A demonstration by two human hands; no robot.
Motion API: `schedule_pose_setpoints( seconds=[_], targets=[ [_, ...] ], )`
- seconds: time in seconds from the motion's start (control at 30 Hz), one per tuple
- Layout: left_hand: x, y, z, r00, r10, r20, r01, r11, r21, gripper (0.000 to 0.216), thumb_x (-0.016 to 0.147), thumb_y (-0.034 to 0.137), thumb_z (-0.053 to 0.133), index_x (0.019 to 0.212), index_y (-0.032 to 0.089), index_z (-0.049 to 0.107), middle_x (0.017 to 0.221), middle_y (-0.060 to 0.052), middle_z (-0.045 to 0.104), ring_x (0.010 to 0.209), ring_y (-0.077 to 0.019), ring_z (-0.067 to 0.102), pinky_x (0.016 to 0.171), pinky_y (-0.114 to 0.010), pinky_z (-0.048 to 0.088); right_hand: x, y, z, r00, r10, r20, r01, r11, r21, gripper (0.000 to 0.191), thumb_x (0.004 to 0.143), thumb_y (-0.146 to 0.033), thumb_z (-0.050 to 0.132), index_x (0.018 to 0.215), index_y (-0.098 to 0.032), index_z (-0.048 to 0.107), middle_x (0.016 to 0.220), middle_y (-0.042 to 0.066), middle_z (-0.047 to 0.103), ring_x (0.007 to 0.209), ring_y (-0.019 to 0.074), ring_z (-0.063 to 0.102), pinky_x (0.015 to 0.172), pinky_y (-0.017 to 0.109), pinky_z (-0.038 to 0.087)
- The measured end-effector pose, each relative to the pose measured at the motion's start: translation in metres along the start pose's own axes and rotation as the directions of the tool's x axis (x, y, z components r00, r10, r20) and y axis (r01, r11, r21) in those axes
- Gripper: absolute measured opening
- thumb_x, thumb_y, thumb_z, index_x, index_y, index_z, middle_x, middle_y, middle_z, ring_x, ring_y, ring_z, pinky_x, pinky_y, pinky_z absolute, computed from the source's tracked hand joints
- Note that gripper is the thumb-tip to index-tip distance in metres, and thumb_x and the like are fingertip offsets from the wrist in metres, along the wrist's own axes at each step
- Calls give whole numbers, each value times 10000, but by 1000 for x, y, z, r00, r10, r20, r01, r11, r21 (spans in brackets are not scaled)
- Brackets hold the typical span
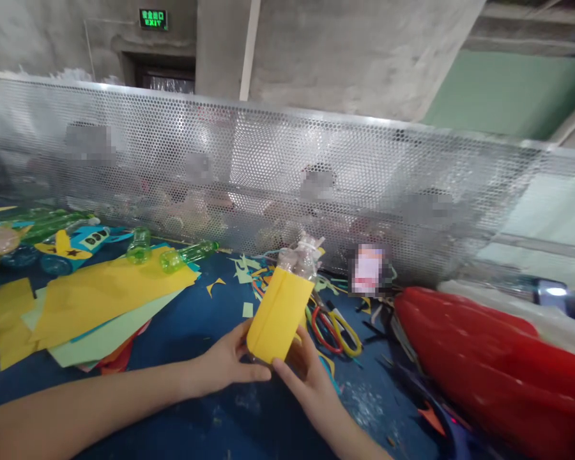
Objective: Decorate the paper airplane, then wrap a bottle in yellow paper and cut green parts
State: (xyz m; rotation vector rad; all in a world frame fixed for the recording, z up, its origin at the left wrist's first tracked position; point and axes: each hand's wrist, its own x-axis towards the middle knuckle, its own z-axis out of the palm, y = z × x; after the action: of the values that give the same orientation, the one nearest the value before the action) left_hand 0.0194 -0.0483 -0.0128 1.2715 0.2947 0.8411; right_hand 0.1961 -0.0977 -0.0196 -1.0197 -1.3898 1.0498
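Both my hands hold a plastic bottle wrapped in yellow paper (280,316), tilted with its clear end pointing away and slightly to the right. My left hand (237,358) grips its lower left side, and the thumb lies along the bottom end. On the right, my right hand (306,364) closes round the lower side, its thumb near the same end. A paper seam runs lengthwise along the yellow wrap. Just right of the bottle lie scissors (347,333) with yellow and red handles. Small paper scraps (244,271) are scattered behind it.
Yellow paper sheets (110,287) overlap green and red ones at left, with green bottles (189,255) behind. A blue and yellow craft piece (74,246) stands farther left. A perforated metal screen (268,160) crosses the back. A red plastic bag (489,358) bulges at right.
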Motion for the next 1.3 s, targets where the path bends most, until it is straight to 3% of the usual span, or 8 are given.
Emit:
schedule_pose_setpoints(
  seconds=[0.13, 0.63, 0.73, 0.87, 0.93, 1.03, 1.17, 1.3],
  targets=[
    [0, 2, -2, 992, -12, -122, 3, 997, -75, 806, 709, 400, 752, 1373, 267, 316, 1295, -118, 515, 1242, -299, 455, 1049, -491, 322, -1, -5, 1, 1000, -28, 8, 28, 999, -19, 642, 810, -439, 633, 1312, -288, 262, 1251, 104, 561, 1142, 232, 572, 968, 398, 468],
    [-4, 13, 5, 970, -52, -238, 36, 997, -72, 609, 728, 351, 729, 1238, 190, 437, 1228, -122, 565, 1162, -291, 519, 993, -456, 404, -4, -12, -3, 987, -56, 153, 96, 959, -266, 538, 886, -400, 515, 1363, -241, 324, 1099, 77, 616, 988, 208, 625, 907, 385, 504],
    [2, 24, -4, 940, 16, -341, 13, 997, 80, 592, 767, 392, 671, 1263, 189, 421, 1229, -115, 563, 1144, -282, 529, 962, -422, 436, -5, -18, -2, 982, -137, 133, 187, 826, -532, 424, 877, -343, 515, 1280, -232, 441, 1086, 78, 619, 1029, 220, 599, 935, 399, 480],
    [18, 42, -43, 887, 32, -461, 113, 952, 283, 905, 720, 404, 701, 1415, 197, 159, 1232, -164, 547, 970, -288, 618, 799, -436, 519, 0, -17, -9, 963, -229, 143, 242, 498, -832, 286, 858, -261, 504, 1132, -223, 575, 1181, 115, 581, 1119, 273, 545, 958, 462, 451],
    [23, 50, -66, 873, 72, -482, 195, 855, 481, 864, 756, 419, 656, 1427, 194, 161, 1262, -170, 520, 1008, -297, 603, 841, -444, 497, 5, -11, -17, 959, -255, 124, 209, 340, -917, 320, 845, -262, 512, 1147, -187, 586, 1261, 160, 538, 1185, 329, 493, 970, 522, 425],
    [25, 54, -93, 846, 219, -486, 315, 530, 787, 730, 795, 445, 589, 1396, 150, 298, 1302, -184, 476, 1143, -342, 512, 980, -486, 377, 10, 0, -29, 966, -246, 82, 139, 227, -964, 380, 857, -276, 494, 1200, -128, 561, 1239, 199, 564, 1163, 349, 517, 949, 528, 445],
    [24, 50, -103, 837, 362, -410, 355, 210, 911, 682, 837, 457, 517, 1410, 153, 305, 1235, -178, 471, 1182, -352, 455, 986, -504, 353, 14, 4, -37, 976, -199, 91, 134, 212, -968, 352, 882, -221, 417, 1185, -116, 561, 1090, 163, 652, 1029, 301, 603, 899, 464, 494],
    [20, 48, -87, 806, 560, -191, 245, -22, 969, 595, 788, 377, 598, 1337, 220, 430, 1320, -145, 377, 1246, -360, 353, 1032, -539, 278, 15, -1, -37, 973, -215, 85, 135, 230, -964, 331, 863, -186, 415, 1151, -144, 572, 972, 130, 690, 913, 282, 646, 794, 426, 540]
  ],
)
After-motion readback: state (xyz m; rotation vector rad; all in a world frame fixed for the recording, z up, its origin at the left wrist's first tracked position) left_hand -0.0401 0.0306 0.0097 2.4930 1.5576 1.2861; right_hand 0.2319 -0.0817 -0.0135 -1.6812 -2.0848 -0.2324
